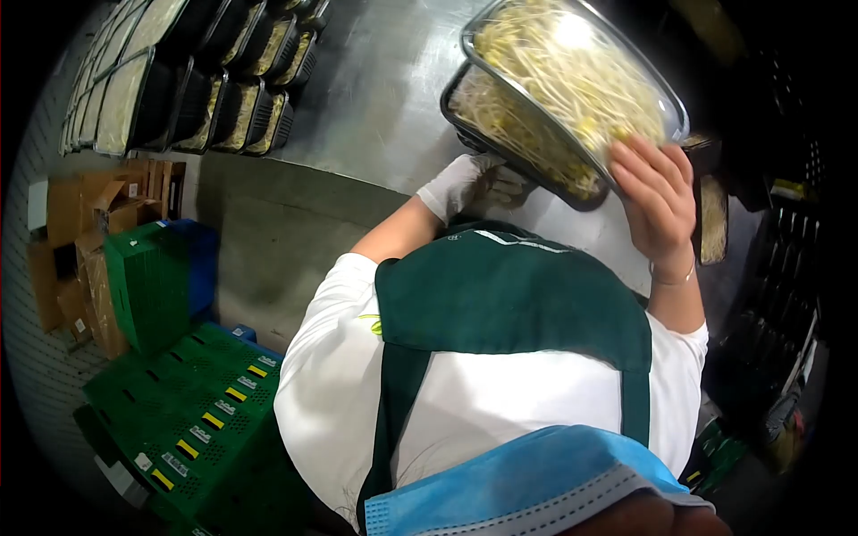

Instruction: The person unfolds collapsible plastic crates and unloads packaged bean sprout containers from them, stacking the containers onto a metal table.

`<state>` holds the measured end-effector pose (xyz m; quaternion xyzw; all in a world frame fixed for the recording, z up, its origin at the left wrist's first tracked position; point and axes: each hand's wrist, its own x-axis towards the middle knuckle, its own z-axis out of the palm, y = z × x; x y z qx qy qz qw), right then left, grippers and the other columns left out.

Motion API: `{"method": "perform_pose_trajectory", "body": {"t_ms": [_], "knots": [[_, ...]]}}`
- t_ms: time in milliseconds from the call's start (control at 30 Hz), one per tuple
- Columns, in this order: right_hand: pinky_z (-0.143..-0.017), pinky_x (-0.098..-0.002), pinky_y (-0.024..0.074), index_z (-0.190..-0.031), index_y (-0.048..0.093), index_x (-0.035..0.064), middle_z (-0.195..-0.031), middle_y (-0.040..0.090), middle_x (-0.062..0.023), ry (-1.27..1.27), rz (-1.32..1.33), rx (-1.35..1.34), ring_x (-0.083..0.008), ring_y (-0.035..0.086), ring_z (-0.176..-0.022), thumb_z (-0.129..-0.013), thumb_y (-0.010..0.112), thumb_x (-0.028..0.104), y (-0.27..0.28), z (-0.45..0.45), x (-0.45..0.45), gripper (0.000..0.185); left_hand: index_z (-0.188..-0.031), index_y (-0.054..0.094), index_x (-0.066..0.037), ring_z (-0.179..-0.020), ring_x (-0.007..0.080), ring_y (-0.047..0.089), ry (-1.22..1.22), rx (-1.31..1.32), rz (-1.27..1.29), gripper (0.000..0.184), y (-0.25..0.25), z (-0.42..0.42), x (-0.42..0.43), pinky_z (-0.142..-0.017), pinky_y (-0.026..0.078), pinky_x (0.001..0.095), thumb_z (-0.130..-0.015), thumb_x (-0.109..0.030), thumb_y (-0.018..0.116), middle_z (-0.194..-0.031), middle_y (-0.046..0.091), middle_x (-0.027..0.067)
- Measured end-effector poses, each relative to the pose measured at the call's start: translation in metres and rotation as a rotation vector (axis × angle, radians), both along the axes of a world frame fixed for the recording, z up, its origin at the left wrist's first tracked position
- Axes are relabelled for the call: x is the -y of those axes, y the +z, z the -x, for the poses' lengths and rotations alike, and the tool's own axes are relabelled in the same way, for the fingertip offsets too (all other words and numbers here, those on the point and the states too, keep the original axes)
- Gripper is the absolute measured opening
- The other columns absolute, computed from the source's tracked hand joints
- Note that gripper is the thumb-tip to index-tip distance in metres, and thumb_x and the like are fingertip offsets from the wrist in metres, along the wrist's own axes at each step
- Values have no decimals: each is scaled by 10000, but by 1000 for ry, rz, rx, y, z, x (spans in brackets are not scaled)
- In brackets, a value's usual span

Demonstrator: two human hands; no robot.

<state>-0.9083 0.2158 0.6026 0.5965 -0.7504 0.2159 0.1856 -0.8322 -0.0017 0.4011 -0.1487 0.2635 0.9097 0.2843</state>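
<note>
My right hand (657, 192), bare, is closed on the near right edge of an upper tray of bean sprouts (572, 67). That tray is tilted, and its surface shines with reflected light. Beneath it, partly covered, is a second black tray of bean sprouts (527, 134). At the near left side of this lower tray is my left hand (474, 186), in a white glove. Its fingers are curled against the tray's underside, and their tips are partly hidden.
Stacked black trays of sprouts (232, 112) stand on the metal table (366, 98) at the left. Green crates (197, 402) and cardboard boxes (98, 223) are on the floor at the left. Another filled tray (712, 219) lies to the right, near dark stacked trays (791, 268).
</note>
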Motion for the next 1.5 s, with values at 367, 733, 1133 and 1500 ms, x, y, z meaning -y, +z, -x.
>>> {"method": "perform_pose_trajectory", "body": {"t_ms": [367, 733, 1133, 1500], "knots": [[-793, -326, 388, -1108, 533, 140, -1163, 502, -30, -160, 50, -233, -234, 499, -943, -703, 620, 157, -9, 98, 161, 415, -1060, 470, -37, -665, 177, 560, 628, -97, 451, 288, 30, 97, 103, -561, 498, 282, -872, -229, 365, -832, 552, 87], [-964, -367, 272, -1078, 552, 46, -1113, 544, -106, -41, 121, 171, -290, 458, -1053, -793, 535, 158, -14, 242, 332, 306, -768, 484, -64, -466, 170, 402, 752, -51, 549, 163, 23, 267, 279, -478, 430, 340, -838, -163, 375, -575, 416, 27], [-664, -258, 377, -869, 598, 71, -863, 603, -51, 999, 282, 835, -179, 578, -738, -812, 549, 90, 60, 63, 159, 78, -826, 587, 43, -658, 243, 611, 415, -222, 544, 414, 18, 167, 189, -536, 498, 289, -883, -316, 389, -854, 601, 230], [-642, -340, 427, -777, 603, 32, -801, 573, -120, 852, 338, 1098, -246, 547, -726, -741, 604, 210, -2, 0, 10, 182, -1077, 443, 31, -969, 288, 510, 187, -575, 1486, 553, 42, 160, -21, -802, 428, 369, -681, -285, 665, -1063, 501, 195]]}}
